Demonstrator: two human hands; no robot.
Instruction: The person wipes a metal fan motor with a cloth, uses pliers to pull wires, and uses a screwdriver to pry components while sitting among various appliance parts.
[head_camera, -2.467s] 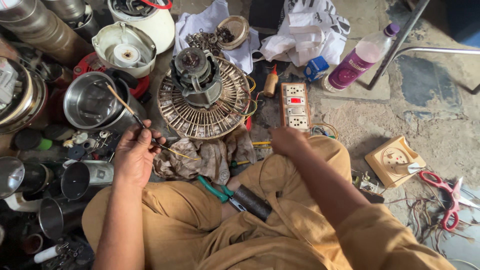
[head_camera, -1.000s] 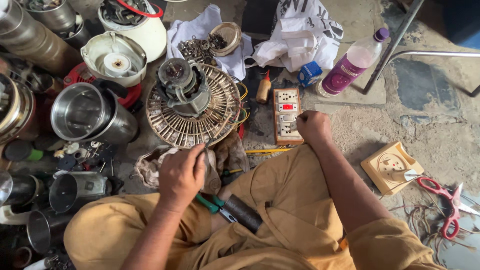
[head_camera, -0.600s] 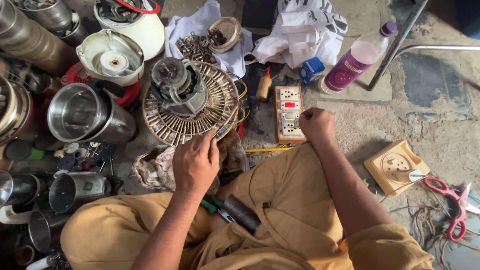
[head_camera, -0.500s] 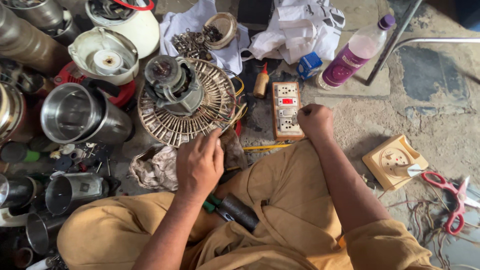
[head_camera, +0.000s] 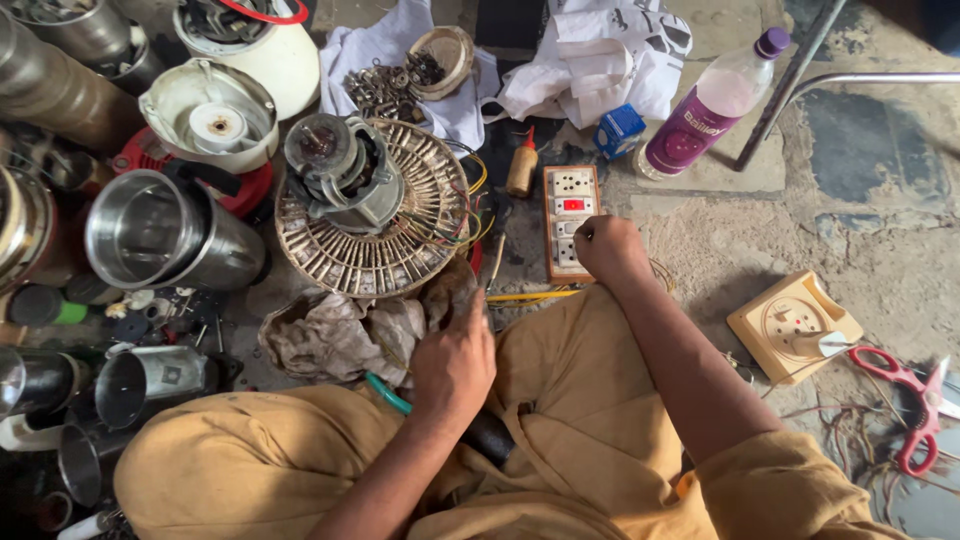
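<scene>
Since the earlier frames the left hand has left the steel jars on the far left, swung across the lap and now sits low at the near edge of the round slatted fan grille with a bare motor on top. The thin rod it held is no longer visible. The right hand has moved only slightly and is still at the switchboard. So the work has shifted from the jar side to the fan motor and its wiring.

Near: tan trousers; green-handled pliers and a black cylindrical part lie in the lap, partly under the left wrist. Left fingers are curled, tips at the crumpled dirty rag and the grille rim; cannot tell whether they pinch anything.

Middle: right hand is a closed fist resting on the lower end of the orange-and-white socket strip with a red switch, on the floor. Coloured wires run from the motor toward it.

Far: open steel jar left, white mixer base behind it, purple-capped plastic bottle, red-handled scissors far right.
</scene>
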